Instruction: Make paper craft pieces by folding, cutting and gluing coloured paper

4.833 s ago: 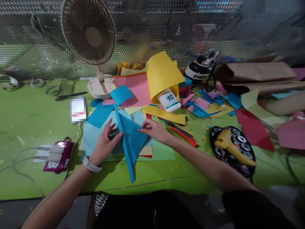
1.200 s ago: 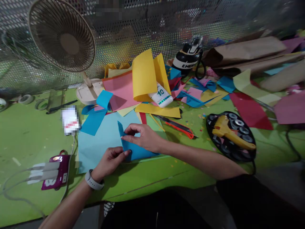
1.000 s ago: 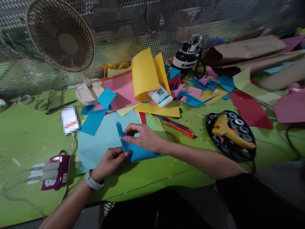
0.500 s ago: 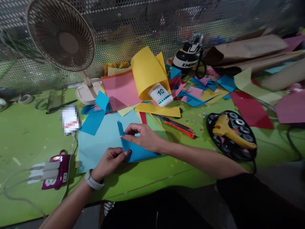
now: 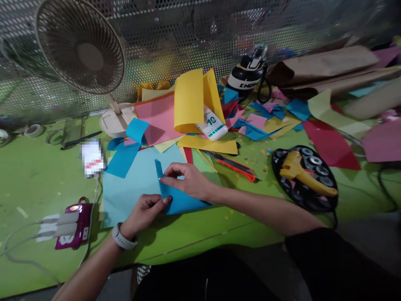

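Just below the middle of the frame, a folded sheet of deep blue paper (image 5: pixel 181 201) lies on a larger pale blue paper sheet (image 5: pixel 131 188) spread over the lime-green table (image 5: pixel 37 175). One narrow point of it stands up from the surface.

The left hand (image 5: pixel 144 210), with a white wristwatch (image 5: pixel 123 240) on its wrist, is curled tight. Its thumb and fingertips nip the paper's lower left edge. The right hand (image 5: pixel 188 182) reaches in from the right and lies across the top of the same piece. Its fingers are drawn together, pinching the fold just beside the raised point, and the palm covers part of the sheet.

- **Upper left:** a beige desk fan (image 5: pixel 79 50) stands in front of a perforated metal screen.
- **Above the hands:** a curled yellow paper sheet (image 5: pixel 188 100) arches over a white glue bottle (image 5: pixel 213 125), with a pink paper sheet (image 5: pixel 158 117) beside it.
- **Right of the hands:** an orange utility knife (image 5: pixel 236 166) lies near a yellow glue gun (image 5: pixel 305 174), which rests on a round black tray (image 5: pixel 326 200).
- **Lower left:** a magenta power bank (image 5: pixel 73 225) has white cables plugged into it.
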Available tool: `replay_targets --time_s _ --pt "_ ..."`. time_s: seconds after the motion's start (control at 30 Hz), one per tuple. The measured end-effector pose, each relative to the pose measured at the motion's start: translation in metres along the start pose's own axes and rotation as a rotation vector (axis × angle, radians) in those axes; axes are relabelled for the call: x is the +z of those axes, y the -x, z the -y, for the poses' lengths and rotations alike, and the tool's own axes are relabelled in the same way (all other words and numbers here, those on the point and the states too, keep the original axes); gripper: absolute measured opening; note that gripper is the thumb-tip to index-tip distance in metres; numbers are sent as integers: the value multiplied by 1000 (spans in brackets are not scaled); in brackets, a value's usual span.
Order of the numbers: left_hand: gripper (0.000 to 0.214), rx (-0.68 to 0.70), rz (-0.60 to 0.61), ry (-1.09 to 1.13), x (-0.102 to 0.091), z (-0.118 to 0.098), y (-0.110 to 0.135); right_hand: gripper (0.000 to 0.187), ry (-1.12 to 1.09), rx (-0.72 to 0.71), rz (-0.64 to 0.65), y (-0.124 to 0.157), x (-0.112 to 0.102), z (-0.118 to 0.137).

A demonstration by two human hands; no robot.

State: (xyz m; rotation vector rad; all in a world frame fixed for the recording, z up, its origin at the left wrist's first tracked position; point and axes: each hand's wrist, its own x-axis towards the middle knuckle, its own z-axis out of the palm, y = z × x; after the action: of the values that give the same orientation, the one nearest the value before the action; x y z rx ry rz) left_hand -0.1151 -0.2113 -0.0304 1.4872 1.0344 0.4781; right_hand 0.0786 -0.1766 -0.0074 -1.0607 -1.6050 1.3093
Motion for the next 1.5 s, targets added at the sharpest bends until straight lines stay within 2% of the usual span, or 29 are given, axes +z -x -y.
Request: replay_targets --time_s 0.4,0.63,0.87,0.93,1.03,1.17,1.27,1.4,1.5 --pt "57 17 -7 39 2 -3 1 23 -17 -4 -13 0 1 -1" --pt "46 -54 47 120 3 -2 4 24 -2 -7 -20 -1 1 -4" --pt "45 -18 7 102 1 -4 2 34 -46 14 -11 -3 0 -1" --pt "44 17 -66 81 -1 -5 2 40 -118 26 -11 -7 -4 0" --pt "42 71 -281 87 -4 -4 2 53 -310 81 -61 -15 -15 -4" --pt "28 109 -517 251 -5 4 0 67 -566 201 -187 -24 -22 -14" --pt "23 148 -615 372 -4 8 -2 63 -655 228 -148 -18 -10 -22" --pt "19 228 -696 267 0 8 -2 44 -607 227 -3 -2 18 -28" --pt "15 326 -740 125 3 8 -1 39 -622 261 -79 4 30 -28"
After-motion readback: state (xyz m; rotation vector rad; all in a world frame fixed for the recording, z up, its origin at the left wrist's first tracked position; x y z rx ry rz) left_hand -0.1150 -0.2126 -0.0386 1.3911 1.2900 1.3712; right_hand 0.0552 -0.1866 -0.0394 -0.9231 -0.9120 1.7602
